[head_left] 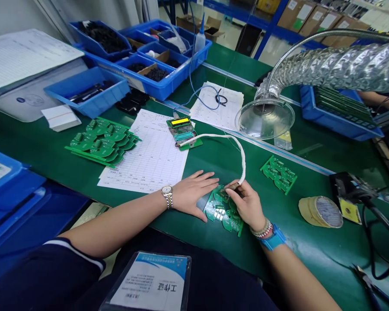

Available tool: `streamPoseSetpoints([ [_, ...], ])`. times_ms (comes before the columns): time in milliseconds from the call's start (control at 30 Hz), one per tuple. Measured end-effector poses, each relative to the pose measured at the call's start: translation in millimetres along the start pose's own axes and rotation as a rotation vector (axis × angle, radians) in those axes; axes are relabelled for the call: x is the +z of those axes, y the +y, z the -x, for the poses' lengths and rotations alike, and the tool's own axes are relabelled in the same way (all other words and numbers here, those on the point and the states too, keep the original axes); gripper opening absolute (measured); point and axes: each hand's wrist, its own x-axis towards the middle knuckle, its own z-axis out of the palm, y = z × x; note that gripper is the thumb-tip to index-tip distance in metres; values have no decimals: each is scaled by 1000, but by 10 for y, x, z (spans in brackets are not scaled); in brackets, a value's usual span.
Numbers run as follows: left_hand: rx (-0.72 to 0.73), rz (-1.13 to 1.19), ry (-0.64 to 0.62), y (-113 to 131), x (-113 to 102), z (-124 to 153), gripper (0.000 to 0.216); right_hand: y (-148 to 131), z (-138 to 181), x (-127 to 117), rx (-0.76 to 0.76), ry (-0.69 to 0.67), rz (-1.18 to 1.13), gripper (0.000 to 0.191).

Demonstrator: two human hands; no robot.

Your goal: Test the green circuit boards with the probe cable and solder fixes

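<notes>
A green circuit board panel (225, 212) lies on the green bench mat in front of me. My left hand (192, 194) rests flat with fingers spread, its fingertips at the panel's left edge. Between the fingers of my right hand (248, 205) is a small brownish probe connector (234, 186), held down on the panel's upper part; its contact end is partly hidden. A white sleeved cable (240, 151) runs from this connector to a programmer board (183, 133) with a lit yellow display and a teal socket.
Stacked circuit boards (100, 140) and paper sheets (145, 149) lie left. Another board panel (278, 174), a tape roll (320, 211) and pliers (372, 287) are right. A fume hood (265, 119) hangs behind. Blue bins (168, 84) stand at the back; a co-worker's arm (381, 100) shows far right.
</notes>
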Motion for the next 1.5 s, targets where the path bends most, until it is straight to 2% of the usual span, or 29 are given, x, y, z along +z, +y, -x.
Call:
streamPoseSetpoints([
  [767, 4, 23, 20, -9, 16, -4, 101, -44, -49, 9, -55, -40, 90, 11],
  [1500, -15, -6, -19, 0, 0, -17, 103, -37, -44, 53, -61, -4, 109, 10],
])
